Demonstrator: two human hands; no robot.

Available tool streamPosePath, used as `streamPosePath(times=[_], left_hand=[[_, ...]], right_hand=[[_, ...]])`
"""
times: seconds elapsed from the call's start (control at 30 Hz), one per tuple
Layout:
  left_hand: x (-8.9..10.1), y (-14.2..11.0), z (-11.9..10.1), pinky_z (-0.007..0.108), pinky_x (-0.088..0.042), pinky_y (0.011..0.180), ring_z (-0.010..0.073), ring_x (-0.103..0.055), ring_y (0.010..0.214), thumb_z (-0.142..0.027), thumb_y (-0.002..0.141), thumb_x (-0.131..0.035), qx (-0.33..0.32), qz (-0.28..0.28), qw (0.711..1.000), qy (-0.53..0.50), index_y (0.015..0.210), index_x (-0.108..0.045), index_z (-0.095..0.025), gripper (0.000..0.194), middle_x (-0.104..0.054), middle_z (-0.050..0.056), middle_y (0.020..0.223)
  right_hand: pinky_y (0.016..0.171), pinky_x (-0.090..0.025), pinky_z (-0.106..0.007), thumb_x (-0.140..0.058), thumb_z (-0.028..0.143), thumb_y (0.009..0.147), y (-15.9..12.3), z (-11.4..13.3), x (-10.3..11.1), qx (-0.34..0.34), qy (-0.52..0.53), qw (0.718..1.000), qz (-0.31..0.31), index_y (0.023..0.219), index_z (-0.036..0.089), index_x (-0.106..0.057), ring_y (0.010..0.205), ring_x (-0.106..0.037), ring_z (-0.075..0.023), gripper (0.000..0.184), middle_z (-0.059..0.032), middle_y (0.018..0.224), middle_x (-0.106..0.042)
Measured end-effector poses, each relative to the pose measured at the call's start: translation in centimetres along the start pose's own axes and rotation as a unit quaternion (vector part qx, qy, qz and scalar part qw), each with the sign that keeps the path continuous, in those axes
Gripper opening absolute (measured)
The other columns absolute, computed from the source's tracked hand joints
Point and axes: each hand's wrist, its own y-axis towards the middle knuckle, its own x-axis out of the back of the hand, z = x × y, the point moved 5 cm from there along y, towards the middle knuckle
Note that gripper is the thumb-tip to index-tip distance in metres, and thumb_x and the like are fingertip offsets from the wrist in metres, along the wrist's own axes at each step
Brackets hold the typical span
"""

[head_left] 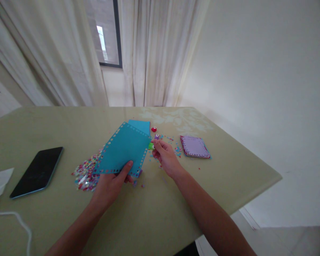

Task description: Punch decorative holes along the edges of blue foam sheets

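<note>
My left hand point(113, 183) grips a blue paper sheet point(124, 149) by its lower edge, thumb on top and fingers beneath. Small punched holes run along the sheet's borders. At its right edge, my right hand point(164, 155) pinches a small green paper punch point(151, 146) with a white eye-like spot; the fingers partly hide it. Beyond the hand lie a similar red punch point(154, 129) and a purple punch point(156, 136). Another blue sheet point(140, 126) rests on the table behind the held one. Something purple under the sheet's lower right corner is mostly hidden.
A heap of multicoloured paper bits point(86, 174) lies left of the sheet, with more bits scattered to its right. A stack of hole-edged sheets, lilac on top point(195, 146), sits at right. At left are a dark tablet point(38, 172), white paper point(0, 183) and a white cable point(22, 222).
</note>
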Motion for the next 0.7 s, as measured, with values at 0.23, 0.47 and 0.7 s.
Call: streamPosePath(times=[0.23,0.47,0.7], left_hand=[[-0.2,0.1,0.4,0.035,-0.051,0.066,0.0244,-0.065,0.058,-0.070,0.081,-0.060,0.004,0.009,0.999,0.045,0.045,-0.063,-0.027,0.056,-0.070,0.005,0.056],[-0.4,0.1,-0.1,0.034,-0.054,0.065,0.0233,-0.064,0.055,-0.065,0.077,-0.063,0.022,0.029,0.999,-0.005,0.049,-0.061,-0.026,0.048,-0.068,0.004,0.054],[-0.7,0.4,1.2,0.038,-0.054,0.071,0.0264,-0.068,0.062,-0.069,0.080,-0.062,0.028,0.038,0.999,0.024,0.054,-0.063,-0.026,0.050,-0.072,0.005,0.060]], right_hand=[[0.055,-0.030,-0.028,-0.076,0.069,0.084,0.0,0.7,0.1,0.048,-0.032,0.998,-0.011,0.081,0.021,-0.065,0.057,-0.042,-0.0107,0.049,0.0049,0.066,-0.048],[0.055,-0.029,-0.028,-0.071,0.075,0.084,-0.1,0.9,0.2,0.049,-0.056,0.997,-0.010,0.082,0.021,-0.064,0.058,-0.041,-0.0114,0.055,0.0049,0.065,-0.047],[0.054,-0.028,-0.028,-0.075,0.073,0.082,0.1,0.6,0.3,0.048,-0.050,0.998,-0.015,0.079,0.021,-0.065,0.057,-0.039,-0.0108,0.053,0.0050,0.066,-0.046]])
